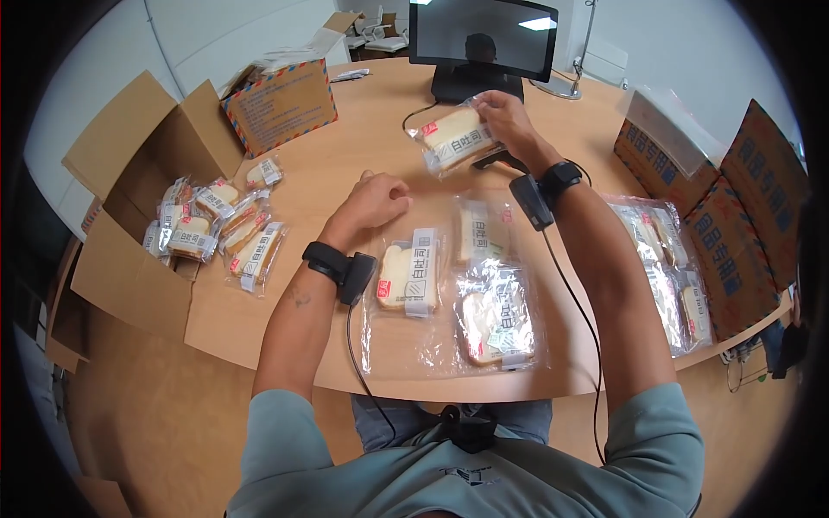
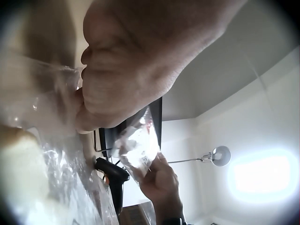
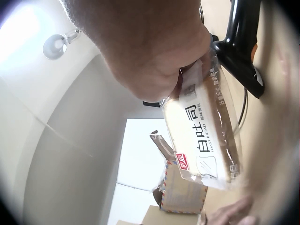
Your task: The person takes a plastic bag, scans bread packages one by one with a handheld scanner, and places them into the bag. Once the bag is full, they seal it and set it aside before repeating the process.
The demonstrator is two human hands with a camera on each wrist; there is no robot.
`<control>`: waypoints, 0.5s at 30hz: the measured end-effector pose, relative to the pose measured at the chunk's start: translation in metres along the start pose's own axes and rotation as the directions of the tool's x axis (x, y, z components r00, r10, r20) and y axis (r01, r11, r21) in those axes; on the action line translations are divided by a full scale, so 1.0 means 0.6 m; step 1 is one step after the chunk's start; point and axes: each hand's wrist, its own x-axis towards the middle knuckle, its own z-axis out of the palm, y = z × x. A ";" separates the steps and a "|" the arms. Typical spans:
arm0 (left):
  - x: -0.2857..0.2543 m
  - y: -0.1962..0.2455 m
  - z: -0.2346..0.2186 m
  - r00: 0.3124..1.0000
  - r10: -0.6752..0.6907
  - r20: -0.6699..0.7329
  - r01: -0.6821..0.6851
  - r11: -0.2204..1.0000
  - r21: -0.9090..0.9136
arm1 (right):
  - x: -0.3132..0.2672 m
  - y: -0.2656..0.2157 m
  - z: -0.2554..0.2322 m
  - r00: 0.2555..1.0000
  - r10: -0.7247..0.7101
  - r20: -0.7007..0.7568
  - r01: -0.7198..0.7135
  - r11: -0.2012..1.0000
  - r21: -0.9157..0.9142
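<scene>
My right hand grips a clear packet of sliced toast bread by one end, raised over the far middle of the table. A red mark and a white printed label show on the packet in the right wrist view. My left hand, fingers loosely curled, rests near the upper left of a large clear plastic bag. Three toast packets lie within the bag's outline: one at left, one at upper right, one at lower right. Below the raised packet is a black handheld scanner.
At left, an open cardboard box lies on its side, several toast packets spilling from it. A striped-edge carton and monitor stand behind. At right are another filled clear bag, an open printed carton and a lamp base.
</scene>
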 end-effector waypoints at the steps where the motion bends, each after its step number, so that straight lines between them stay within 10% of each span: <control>1: -0.002 0.005 -0.003 0.998 0.052 -0.032 -0.051 0.998 0.038 | 0.003 0.004 0.009 0.999 -0.032 0.038 0.033 0.999 -0.034; 11: 0.003 0.025 -0.025 0.985 -0.134 0.106 0.154 0.966 -0.207 | 0.030 0.042 0.062 0.988 -0.002 0.156 0.013 0.997 -0.072; 15: 0.006 0.031 -0.031 0.987 -0.096 0.131 0.138 0.922 -0.361 | 0.037 0.061 0.059 0.903 -0.012 0.428 0.045 0.997 -0.065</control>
